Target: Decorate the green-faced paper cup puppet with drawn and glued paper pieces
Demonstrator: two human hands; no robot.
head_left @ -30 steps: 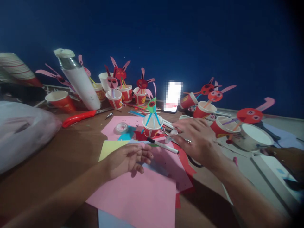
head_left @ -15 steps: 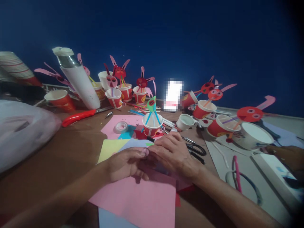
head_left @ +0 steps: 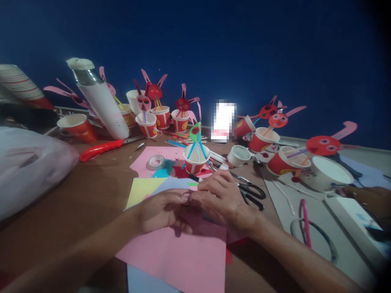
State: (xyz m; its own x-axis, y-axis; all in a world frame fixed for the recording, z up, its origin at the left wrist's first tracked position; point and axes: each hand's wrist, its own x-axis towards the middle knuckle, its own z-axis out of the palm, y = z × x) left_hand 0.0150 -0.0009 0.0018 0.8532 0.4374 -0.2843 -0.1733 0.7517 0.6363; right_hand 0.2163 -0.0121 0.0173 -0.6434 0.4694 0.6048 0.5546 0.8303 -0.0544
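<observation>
My left hand (head_left: 163,209) and my right hand (head_left: 224,199) meet above a pink paper sheet (head_left: 183,260). The left thumb and fingers are bent in a loose pinch, its thumb tip touching the right fingers. Curled over, the right hand's fingers point inward and hide whatever lies between the two hands. Just beyond the fingertips stands a red-and-white paper cup (head_left: 195,165) with blue straws and a green paper face (head_left: 196,132) on top. Under and behind the hands are yellow paper (head_left: 143,189) and blue paper (head_left: 175,183). Black-handled scissors (head_left: 255,193) lie beside my right hand.
A tape roll (head_left: 156,162) lies on pink paper. Left are a red-handled cutter (head_left: 100,150), a white bottle (head_left: 104,108) and a plastic bag (head_left: 33,171). Several cups with paper rabbit faces line the back. At right, a person's hand (head_left: 366,201) is beside a white box (head_left: 354,219).
My hands stay together over the pink sheet, with only a slight shift of the fingers toward each other. The objects on the table keep their places.
</observation>
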